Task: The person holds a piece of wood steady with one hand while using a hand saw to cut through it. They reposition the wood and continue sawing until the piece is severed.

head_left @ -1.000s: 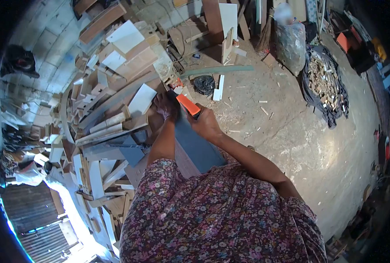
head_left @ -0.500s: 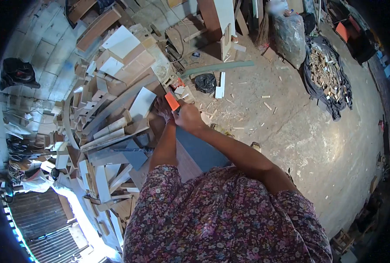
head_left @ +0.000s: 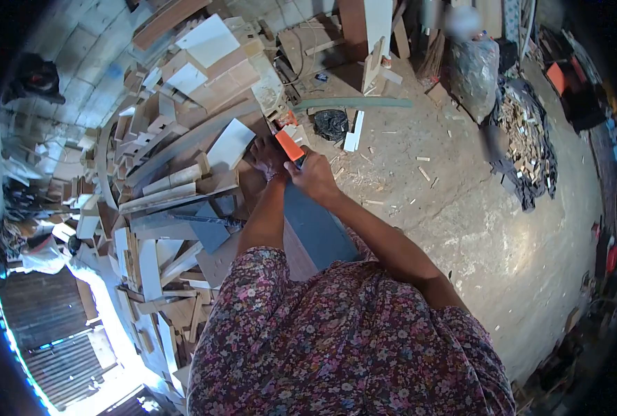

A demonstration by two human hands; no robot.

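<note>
My right hand (head_left: 315, 177) is closed round the black end of an orange-and-black tool (head_left: 290, 145); its exact kind cannot be made out. The orange part points up and to the left, away from my body. Just to its left, my left hand (head_left: 267, 157) lies with fingers stretched out on a dark surface. A white board (head_left: 230, 146) is close by its fingertips. Below my hands a long blue-grey board (head_left: 315, 225) runs toward my body.
Wooden offcuts and boards (head_left: 176, 184) are heaped on the left. A black plastic bag (head_left: 331, 124) and a white L-shaped piece (head_left: 354, 132) lie on the floor ahead. Farther right are a filled clear sack (head_left: 473, 73) and a dark cloth with wood scraps (head_left: 527, 145).
The view has shifted, so the surroundings sit differently in it. My right hand and the orange-and-black tool appear slightly lower and to the right, with the grip kept.
</note>
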